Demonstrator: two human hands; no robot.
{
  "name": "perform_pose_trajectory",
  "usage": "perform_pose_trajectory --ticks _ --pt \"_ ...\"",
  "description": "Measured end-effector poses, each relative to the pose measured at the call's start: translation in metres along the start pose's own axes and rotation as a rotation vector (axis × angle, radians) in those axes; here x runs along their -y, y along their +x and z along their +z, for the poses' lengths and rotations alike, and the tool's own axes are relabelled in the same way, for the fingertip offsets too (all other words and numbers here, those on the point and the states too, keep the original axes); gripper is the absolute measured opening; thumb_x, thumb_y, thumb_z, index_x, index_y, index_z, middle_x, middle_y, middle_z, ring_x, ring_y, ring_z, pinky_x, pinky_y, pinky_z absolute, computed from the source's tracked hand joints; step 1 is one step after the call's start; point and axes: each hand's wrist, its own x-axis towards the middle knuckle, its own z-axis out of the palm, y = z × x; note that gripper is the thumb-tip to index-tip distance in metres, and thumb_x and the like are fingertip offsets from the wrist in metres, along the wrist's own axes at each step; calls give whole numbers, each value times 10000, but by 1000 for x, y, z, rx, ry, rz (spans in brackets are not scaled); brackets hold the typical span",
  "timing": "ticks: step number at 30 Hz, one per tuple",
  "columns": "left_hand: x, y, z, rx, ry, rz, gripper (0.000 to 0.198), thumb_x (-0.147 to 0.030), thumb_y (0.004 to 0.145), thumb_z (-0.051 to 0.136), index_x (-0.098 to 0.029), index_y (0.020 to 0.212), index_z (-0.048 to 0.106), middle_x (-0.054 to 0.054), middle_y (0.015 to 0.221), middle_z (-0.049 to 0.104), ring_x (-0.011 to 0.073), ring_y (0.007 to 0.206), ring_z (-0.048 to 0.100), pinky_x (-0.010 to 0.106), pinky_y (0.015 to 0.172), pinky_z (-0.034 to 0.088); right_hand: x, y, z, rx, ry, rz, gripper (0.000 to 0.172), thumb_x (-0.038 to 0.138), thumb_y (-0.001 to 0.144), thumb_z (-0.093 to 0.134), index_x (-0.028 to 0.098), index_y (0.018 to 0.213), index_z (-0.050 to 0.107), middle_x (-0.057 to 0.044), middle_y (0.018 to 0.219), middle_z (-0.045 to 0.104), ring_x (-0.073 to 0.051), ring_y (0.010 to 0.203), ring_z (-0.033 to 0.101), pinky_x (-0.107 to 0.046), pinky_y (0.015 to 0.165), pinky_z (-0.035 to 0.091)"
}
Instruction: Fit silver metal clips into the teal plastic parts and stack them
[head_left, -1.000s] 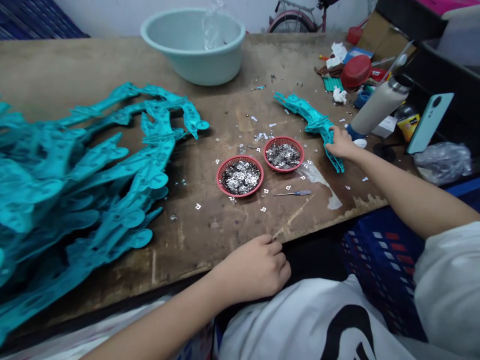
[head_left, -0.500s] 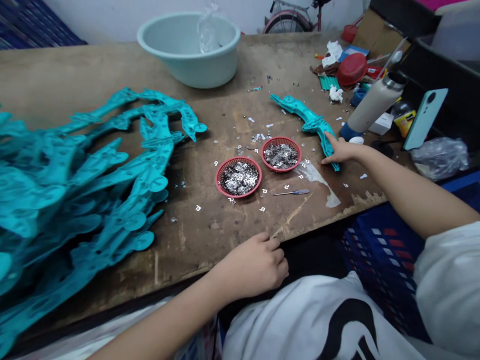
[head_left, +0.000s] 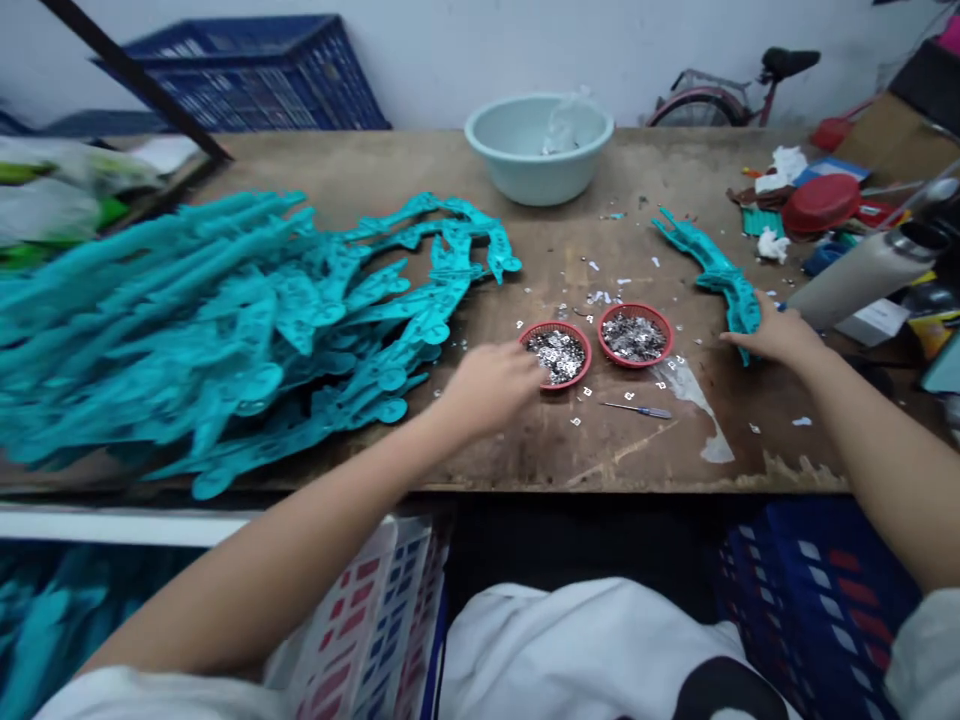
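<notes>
My right hand (head_left: 784,332) has its thumb and fingers on either side of the near end of a long, curved teal plastic part (head_left: 716,270), which lies on the table. My left hand (head_left: 496,385) is smeared by motion, over the left edge of a red basket (head_left: 556,356) of small shiny metal pieces; its fingertips are unclear. A second red basket (head_left: 636,335) of metal pieces stands just right of it. To the left lies a big heap of similar teal parts (head_left: 300,310).
A small screwdriver (head_left: 637,409) lies among scattered metal clips. At the back stands a pale blue basin (head_left: 536,165) with a plastic bag in it. A bottle (head_left: 862,275) and clutter crowd the right side. Blue crates (head_left: 817,590) sit below the table edge.
My left hand has risen from the table's front edge and gone left to the red basket. My right hand stays on the teal part. The view has swung left.
</notes>
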Motion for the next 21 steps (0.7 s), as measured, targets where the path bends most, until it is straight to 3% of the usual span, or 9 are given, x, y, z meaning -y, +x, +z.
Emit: perform_pose_trajectory --ticks 2,4,6,8,12,16,17,19,21 --pt "36 10 -7 50 6 -426 412 -290 1226 565 -140 1516 818 299 1571 841 476 1531 745 554 1133 622 14 -10 -12 22 -8 97 1319 785 1094 881 104 2067 305 -501 1902 505 -757 1674 659 -826 1392 566" --pt "68 16 -9 101 -87 -767 654 -353 1192 657 -136 1809 628 337 1928 605 535 1815 521 651 1371 551 27 -21 -21 -12 -4 61 1256 853 1120 806 101 2036 389 -493 1925 488 -749 1728 613 -808 1434 533" --pt "90 19 -6 160 -159 -914 800 -380 1119 764 -99 1845 577 386 1916 599 583 1796 530 694 1381 562 34 -28 -24 -60 -6 -24 1192 896 1148 702 55 1969 505 -515 1882 518 -759 1723 599 -819 1416 528" --pt "104 19 -4 173 -214 -964 808 -372 1061 815 -104 1799 622 378 1868 654 575 1772 562 667 1377 583 37 -30 -21 -102 -19 -96 1106 862 1161 638 47 1907 601 -519 1845 557 -769 1695 601 -857 1367 540" --pt "114 15 -11 70 -310 -1014 729 -295 1066 750 -75 1753 650 348 1869 675 507 1790 595 590 1444 554 35 -24 -7 -200 -64 -190 910 692 1129 645 123 1837 710 -406 1804 675 -707 1658 641 -886 1339 561" --pt "112 4 -30 -85 -428 -1093 673 -248 1110 659 -59 1755 619 295 1652 832 446 1530 815 572 1329 672 43 -21 -6 -213 -72 -287 778 609 1157 625 137 1747 808 -336 1790 745 -647 1699 645 -850 1409 532" --pt "106 1 -32 -136 -449 -1108 667 -246 1130 626 -63 1770 591 287 1634 836 434 1492 834 576 1304 694 50 -23 -9 -198 -48 -334 734 584 1166 622 137 1709 834 -322 1785 761 -625 1709 653 -835 1436 520" --pt "85 -4 -31 -238 -463 -1115 665 -253 1176 564 -71 1813 505 302 1747 757 408 1599 782 570 1377 665 71 -36 -14 -124 59 -456 661 530 1178 621 122 1636 867 -303 1759 797 -557 1704 696 -769 1491 505" --pt "47 -8 -21 -341 -466 -1061 692 -283 1200 578 -89 1844 413 320 1929 574 374 1831 590 540 1554 506 103 -62 -18 19 272 -580 660 513 1189 637 106 1670 835 -289 1754 814 -482 1678 748 -682 1521 514"
